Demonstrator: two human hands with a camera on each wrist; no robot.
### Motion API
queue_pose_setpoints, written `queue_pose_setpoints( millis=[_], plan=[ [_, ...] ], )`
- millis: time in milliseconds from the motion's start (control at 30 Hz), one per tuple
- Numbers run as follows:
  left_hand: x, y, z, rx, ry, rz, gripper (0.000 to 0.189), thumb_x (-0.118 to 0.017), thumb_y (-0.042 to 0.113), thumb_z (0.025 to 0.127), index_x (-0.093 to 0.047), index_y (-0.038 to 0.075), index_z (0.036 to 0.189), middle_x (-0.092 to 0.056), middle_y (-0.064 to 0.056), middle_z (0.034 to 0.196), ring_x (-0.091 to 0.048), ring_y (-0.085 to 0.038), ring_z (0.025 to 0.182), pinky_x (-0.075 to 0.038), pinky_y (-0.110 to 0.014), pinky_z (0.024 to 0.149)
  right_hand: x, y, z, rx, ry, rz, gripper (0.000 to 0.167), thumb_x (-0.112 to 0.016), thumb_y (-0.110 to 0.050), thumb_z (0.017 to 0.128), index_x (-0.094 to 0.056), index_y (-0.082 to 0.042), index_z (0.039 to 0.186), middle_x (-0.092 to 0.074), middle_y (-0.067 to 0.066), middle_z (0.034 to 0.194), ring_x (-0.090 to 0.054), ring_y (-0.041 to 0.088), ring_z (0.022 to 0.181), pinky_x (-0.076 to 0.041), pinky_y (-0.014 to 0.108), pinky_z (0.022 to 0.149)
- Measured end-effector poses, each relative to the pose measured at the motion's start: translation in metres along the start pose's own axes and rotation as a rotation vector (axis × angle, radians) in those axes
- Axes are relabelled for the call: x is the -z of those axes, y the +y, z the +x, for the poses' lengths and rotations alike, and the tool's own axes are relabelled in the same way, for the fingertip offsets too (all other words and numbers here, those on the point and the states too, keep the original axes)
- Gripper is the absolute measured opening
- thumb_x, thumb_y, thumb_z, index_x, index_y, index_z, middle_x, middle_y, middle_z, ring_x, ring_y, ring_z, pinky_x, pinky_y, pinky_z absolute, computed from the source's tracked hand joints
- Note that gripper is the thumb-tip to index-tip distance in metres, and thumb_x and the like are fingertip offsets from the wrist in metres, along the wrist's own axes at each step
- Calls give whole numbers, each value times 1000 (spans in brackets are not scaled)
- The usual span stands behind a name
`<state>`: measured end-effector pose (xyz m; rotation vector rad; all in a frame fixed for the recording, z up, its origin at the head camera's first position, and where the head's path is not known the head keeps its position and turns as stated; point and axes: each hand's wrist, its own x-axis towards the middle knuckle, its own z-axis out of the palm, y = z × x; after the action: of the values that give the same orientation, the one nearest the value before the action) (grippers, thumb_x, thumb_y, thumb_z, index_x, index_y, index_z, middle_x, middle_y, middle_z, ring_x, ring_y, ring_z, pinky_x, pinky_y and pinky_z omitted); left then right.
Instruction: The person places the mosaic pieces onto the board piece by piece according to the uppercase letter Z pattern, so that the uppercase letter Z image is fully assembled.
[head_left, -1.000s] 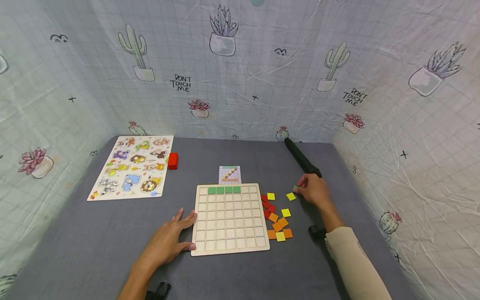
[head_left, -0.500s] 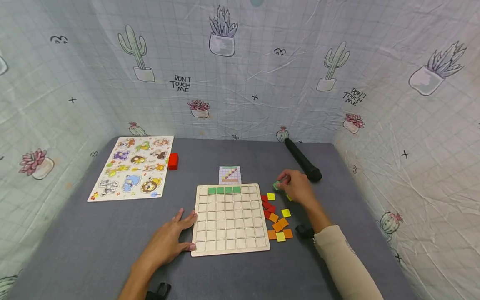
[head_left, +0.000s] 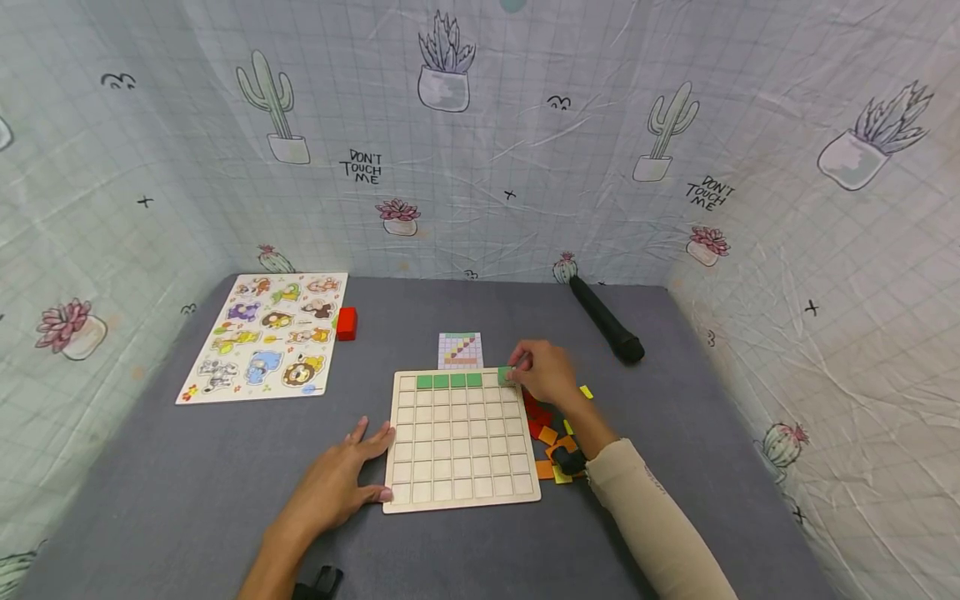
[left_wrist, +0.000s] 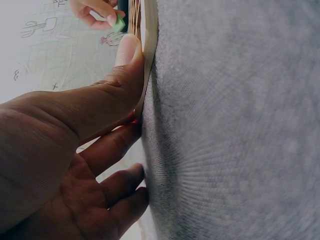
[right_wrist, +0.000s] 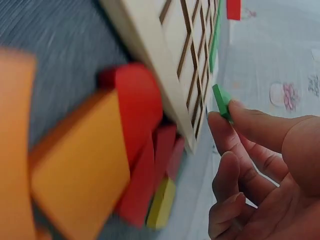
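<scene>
Just then, at right of centre in the head view, the right hand [head_left: 546, 373] pinched a green tile [head_left: 503, 377] between fingers and thumb at the upper right corner of the board [head_left: 452, 450]. The left hand [head_left: 341, 471], lower left of centre, lay with fingers spread, touching the board's left edge. Half a second earlier, the right hand and its tile had been farther right, beyond the board. Four other green tiles [head_left: 442, 381] sat in the board's top row.
</scene>
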<state>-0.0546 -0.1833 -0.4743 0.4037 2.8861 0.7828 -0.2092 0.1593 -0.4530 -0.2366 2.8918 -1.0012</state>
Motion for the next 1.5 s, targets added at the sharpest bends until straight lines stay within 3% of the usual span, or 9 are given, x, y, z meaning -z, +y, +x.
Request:
queue_pose_setpoints(
  millis=[533, 667, 900, 1200, 1500],
  plan=[
    [-1, -2, 0, -5, 7, -11, 90, -94, 30, 76, -56, 15, 156, -50, -4, 164, -37, -44, 157, -44, -71, 109, -29, -15, 10, -24, -25, -55, 11, -86, -23, 92, -76, -20, 92, -67, 0, 80, -60, 19, 71, -45, 33, 62],
    [-1, -1, 0, 2, 1, -12, 91, -94, 31, 76, -55, 15, 156, -50, -4, 164, -36, -45, 157, -44, -72, 109, -25, -14, 9, -4, -55, -21, 8, -85, -22, 93, -77, -20, 93, -68, 1, 83, -61, 19, 73, -48, 33, 64],
    [-2, -1, 1, 16, -7, -12, 92, -94, 31, 75, -54, 15, 157, -49, -4, 164, -36, -45, 157, -44, -72, 109, -8, -3, 5, -11, -95, 76, 13, -80, -17, 97, -79, -13, 110, -71, 5, 92, -64, 22, 76, -52, 33, 64],
    [-1, -2, 1, 8, -2, -4, 92, -94, 31, 76, -54, 16, 157, -49, -5, 164, -37, -45, 157, -46, -71, 107, 14, 22, -2, 3, -64, 39, 12, -83, -14, 94, -79, -11, 105, -71, 7, 87, -61, 20, 70, -51, 32, 61],
    [0, 0, 1, 9, -6, -9, 92, -94, 31, 75, -55, 16, 157, -49, -5, 164, -36, -45, 157, -44, -71, 109, 20, 34, -10, 16, -186, -62, 17, -90, -20, 87, -78, -16, 98, -69, 0, 89, -59, 18, 79, -51, 31, 72]
  ],
)
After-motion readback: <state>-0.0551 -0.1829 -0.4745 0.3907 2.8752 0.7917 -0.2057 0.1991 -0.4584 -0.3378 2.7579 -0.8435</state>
